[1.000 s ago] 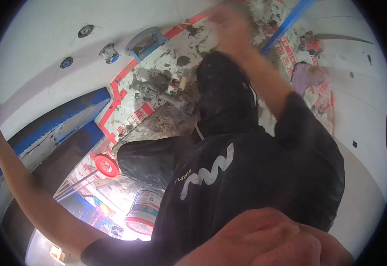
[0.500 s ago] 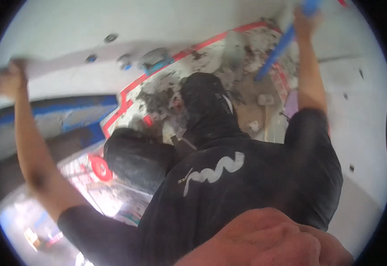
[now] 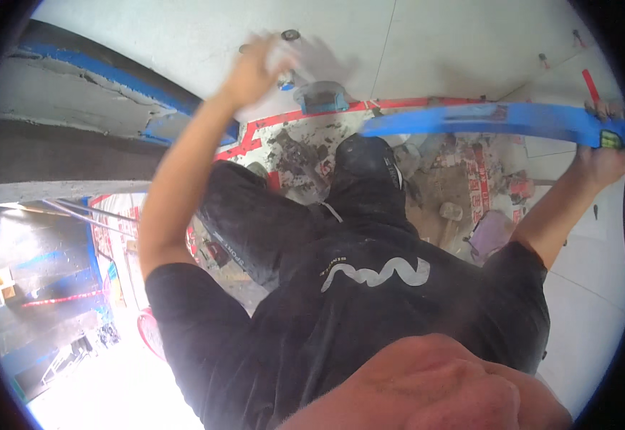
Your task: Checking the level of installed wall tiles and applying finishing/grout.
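Observation:
My right hand (image 3: 603,161) is closed on the upper right end of a long blue spirit level (image 3: 484,120), which has a green vial and stretches leftward across my view above my knees. My left hand (image 3: 259,68) is raised in front of the white tiled wall (image 3: 384,43), open with fingers apart and blurred by motion, holding nothing. Just right of and below it are small round fittings (image 3: 290,35) and a grey-blue tool (image 3: 320,99) at the wall.
A ledge with blue edging (image 3: 76,82) runs along the left. The floor covering (image 3: 474,179) is smeared with mortar and holds a rubber mallet (image 3: 450,212) and a lilac cloth (image 3: 490,233). My knees occupy the middle; bright light fills the lower left.
My right hand has taken hold of the blue level, which has swung from upright to nearly horizontal. My left hand has moved rightward from the far left, and the view has shifted.

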